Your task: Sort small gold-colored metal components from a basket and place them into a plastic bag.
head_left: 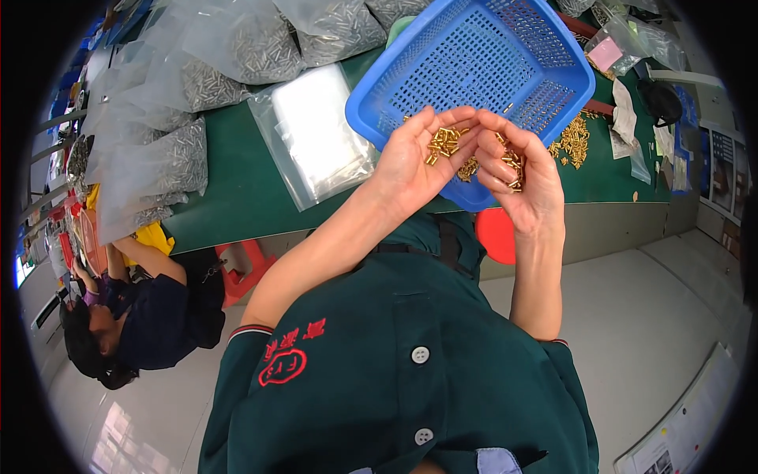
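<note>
My left hand (414,162) is cupped palm up, cradling a small heap of short brass-coloured pins (446,142). Beside it my right hand (530,170) has its fingers curled around more of these pins (513,164). The fingertips of both hands come close together. Both hands are above the near side of a blue perforated plastic basket (365,93), which lies tilted on the table. Between the hands, further brass pins (467,169) show low in the basket. A loose pile of brass pins (575,144) spreads on the table at the basket's right.
Clear bags of silvery small parts (257,51) crowd the green table (237,170) at the left. Flat empty plastic bags (316,130) lie left of the basket. A red stool (496,237) stands under the table edge. Another person (150,316) works at the far left.
</note>
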The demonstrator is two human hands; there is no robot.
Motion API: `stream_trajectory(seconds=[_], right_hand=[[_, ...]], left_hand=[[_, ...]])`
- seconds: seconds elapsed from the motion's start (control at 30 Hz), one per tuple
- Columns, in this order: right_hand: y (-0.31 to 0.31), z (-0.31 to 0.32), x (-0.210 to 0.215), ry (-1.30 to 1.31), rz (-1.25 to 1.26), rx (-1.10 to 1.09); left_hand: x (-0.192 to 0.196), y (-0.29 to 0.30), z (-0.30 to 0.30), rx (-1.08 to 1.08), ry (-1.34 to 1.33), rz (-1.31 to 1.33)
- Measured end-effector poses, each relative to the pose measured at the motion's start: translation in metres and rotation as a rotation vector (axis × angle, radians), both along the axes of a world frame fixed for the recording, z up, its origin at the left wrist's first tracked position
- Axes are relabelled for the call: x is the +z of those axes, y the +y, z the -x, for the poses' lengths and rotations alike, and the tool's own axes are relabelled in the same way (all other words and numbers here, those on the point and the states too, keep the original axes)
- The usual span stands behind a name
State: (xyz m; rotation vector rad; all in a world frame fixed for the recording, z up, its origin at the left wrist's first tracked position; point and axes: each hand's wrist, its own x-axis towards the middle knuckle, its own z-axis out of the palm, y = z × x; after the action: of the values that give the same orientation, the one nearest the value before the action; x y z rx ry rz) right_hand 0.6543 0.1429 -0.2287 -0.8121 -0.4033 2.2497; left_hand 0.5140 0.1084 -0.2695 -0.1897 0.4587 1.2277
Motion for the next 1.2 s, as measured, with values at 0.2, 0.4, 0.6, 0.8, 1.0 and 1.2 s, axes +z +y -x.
stream_trajectory(seconds=[0.2,0.4,0.6,0.8,1.0,1.2], right_hand=[[0.0025,0.0000,-0.0043,-0.057,-0.033,0.099],[0.0024,-0.0014,-0.0050,-0.055,-0.105,0.152],[0.0000,0.0001,-0.0022,-0.123,-0.144,0.206],[-0.0030,0.0024,-0.0002,-0.174,-0.169,0.242],[0.0023,-0.0042,-0.0002,0.070,0.037,0.064],[0.0049,-0.0052,-0.0010,0.118,0.130,0.047]], left_hand=[[0.0000,-0.0022,-0.0010,-0.004,0.049,0.026],[-0.0007,0.0003,-0.0027,0.023,0.011,-0.011],[-0.0001,0.0022,-0.0070,-0.017,0.025,-0.044],[0.0036,0.0030,-0.0100,-0.049,0.011,-0.075],[0.0007,0.0017,-0.0087,-0.051,0.060,-0.083],[-0.0009,0.0023,-0.0089,-0.057,0.060,-0.085]])
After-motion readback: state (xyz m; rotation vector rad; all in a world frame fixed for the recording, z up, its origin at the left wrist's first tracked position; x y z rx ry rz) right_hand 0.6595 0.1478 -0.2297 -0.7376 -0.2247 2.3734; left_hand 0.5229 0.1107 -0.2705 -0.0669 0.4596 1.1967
